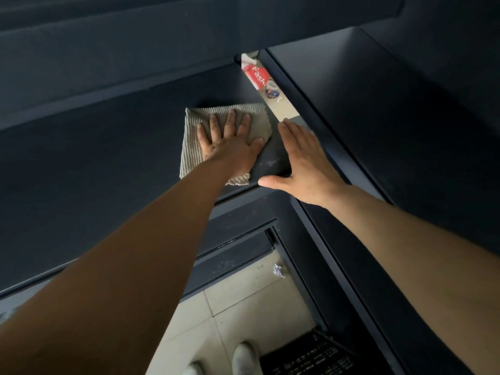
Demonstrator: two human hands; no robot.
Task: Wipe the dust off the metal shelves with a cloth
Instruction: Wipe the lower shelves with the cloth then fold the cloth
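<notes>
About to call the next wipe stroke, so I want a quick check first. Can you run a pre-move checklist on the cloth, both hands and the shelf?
1. Cloth spread flat on the shelf: ok.
2. Left hand pressing the cloth, fingers straight: ok.
3. Right hand clear of a rightward stroke: not ok, it lies flat on the shelf's right corner beside the cloth.
4. Corner free of dust: not ok, pale specks show between the hands.
5. Cloth underside clean enough: cannot tell, it is hidden.
</notes>
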